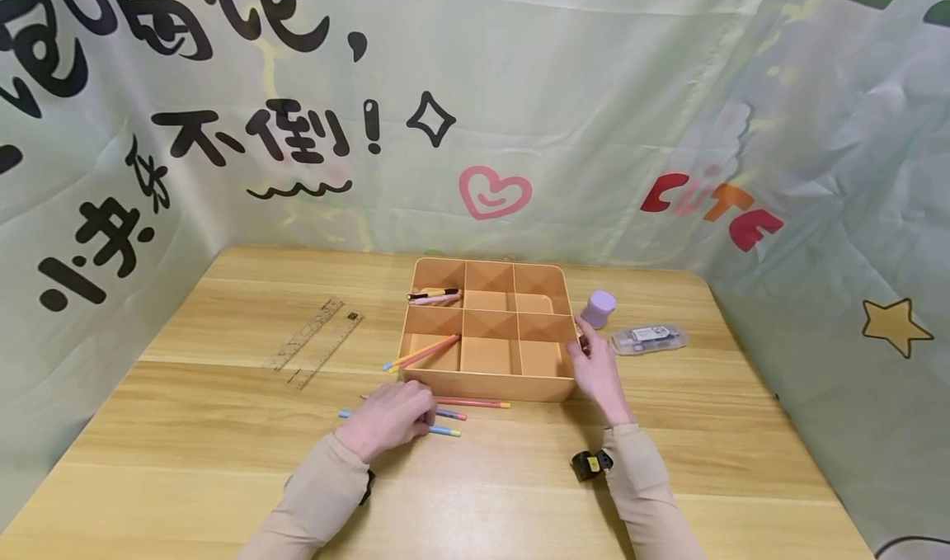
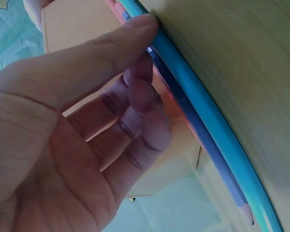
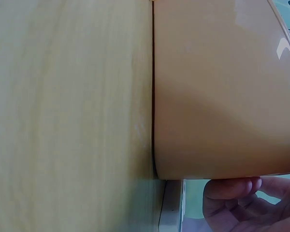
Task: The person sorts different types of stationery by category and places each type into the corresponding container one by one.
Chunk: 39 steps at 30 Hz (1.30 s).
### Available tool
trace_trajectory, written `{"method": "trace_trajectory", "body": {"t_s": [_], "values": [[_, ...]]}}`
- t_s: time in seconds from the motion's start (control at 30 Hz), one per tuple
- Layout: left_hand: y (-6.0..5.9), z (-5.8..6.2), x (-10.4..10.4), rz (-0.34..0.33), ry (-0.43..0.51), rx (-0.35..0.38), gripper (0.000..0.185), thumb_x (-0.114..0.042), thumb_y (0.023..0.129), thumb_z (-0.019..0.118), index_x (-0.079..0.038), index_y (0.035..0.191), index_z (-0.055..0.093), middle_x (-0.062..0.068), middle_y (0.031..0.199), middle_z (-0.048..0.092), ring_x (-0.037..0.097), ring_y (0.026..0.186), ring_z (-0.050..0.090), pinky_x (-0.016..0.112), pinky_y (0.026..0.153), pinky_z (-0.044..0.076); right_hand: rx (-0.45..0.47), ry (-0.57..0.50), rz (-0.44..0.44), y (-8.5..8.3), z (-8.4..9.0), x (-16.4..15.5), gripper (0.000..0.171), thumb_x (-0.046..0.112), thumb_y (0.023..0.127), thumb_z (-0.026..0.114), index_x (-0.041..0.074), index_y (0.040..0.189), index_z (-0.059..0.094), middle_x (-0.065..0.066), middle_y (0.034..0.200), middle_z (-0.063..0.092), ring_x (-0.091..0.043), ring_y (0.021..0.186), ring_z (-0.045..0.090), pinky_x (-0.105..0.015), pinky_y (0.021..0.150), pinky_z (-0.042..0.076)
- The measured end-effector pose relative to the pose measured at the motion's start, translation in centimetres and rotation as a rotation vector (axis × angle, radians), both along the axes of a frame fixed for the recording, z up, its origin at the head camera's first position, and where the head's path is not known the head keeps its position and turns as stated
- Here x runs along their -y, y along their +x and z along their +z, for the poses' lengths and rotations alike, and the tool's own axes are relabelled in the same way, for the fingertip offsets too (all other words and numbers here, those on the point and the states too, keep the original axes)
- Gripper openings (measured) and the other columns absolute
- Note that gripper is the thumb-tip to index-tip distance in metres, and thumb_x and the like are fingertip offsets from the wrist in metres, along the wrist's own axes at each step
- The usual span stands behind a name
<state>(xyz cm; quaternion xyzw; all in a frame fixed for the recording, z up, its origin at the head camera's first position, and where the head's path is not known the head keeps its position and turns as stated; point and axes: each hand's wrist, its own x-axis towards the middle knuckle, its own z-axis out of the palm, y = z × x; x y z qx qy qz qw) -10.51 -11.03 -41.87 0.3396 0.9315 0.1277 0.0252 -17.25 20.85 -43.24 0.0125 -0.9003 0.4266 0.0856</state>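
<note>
Left wrist view — left hand [image 2: 77,140] hiding pencils [image 2: 203,135], tips cut off

Overall light: bright, even and soft, with a faint greenish cast off the backdrop [image 1: 519,90].
Shadows: weak and short; a soft one lay under the left hand [image 1: 389,418], another beside the organiser box [image 1: 490,329] near the right hand [image 1: 597,370].
Glare: a pale sheen ran across the wooden table [image 1: 223,428]; a small white highlight sat on the box wall in the right wrist view.
Head view: sharp at the centre, with wide-angle bending toward the edges.
Left wrist view: palm and fingers [image 2: 135,92] close and soft; the blue pencil [image 2: 217,140] slightly blurred.
Right wrist view: very close, low in detail, table grain smeared.
</note>
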Motion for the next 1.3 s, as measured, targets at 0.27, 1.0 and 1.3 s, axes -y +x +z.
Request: {"method": "trace_trajectory", "body": {"t_s": [0.27, 1.0, 1.3], "values": [[0.1, 0.2, 0.1, -0.015, 0.003, -0.011, 0.021, -0.008, 0.084, 0.079, -0.016, 0.073, 0.063, -0.006, 0.074, 0.059, 0.005, 0.065, 0.049, 0.019, 0.056, 0.039, -0.003, 0.009, 0.002, -0.1, 0.0, 0.0, 0.048, -0.003, 0.095, 0.049, -0.006, 0.143, 0.049, -0.012, 0.079, 0.052, -0.014, 0.069, 0.045, -0.028, 0.065, 0.039], [0.5, 0.1, 0.8, -0.102, 0.134, -0.131, 0.02, -0.008, 0.086, 0.076, -0.014, 0.079, 0.058, -0.005, 0.077, 0.056, 0.005, 0.067, 0.048, 0.015, 0.059, 0.042, 0.001, 0.009, 0.004, 0.1, 0.1, 0.0, 0.048, -0.003, 0.095, 0.049, -0.006, 0.143, 0.049, -0.012, 0.079, 0.052, -0.012, 0.068, 0.044, -0.028, 0.065, 0.039], [0.6, 1.8, 1.0, -0.105, 0.162, -0.026, 0.009, -0.008, 0.091, 0.072, -0.01, 0.089, 0.064, -0.002, 0.086, 0.062, 0.005, 0.074, 0.054, 0.016, 0.066, 0.05, -0.008, 0.004, 0.001, 0.1, 0.2, 0.1, 0.048, -0.002, 0.095, 0.049, -0.006, 0.143, 0.049, -0.012, 0.078, 0.052, -0.014, 0.068, 0.045, -0.027, 0.065, 0.039]]}}
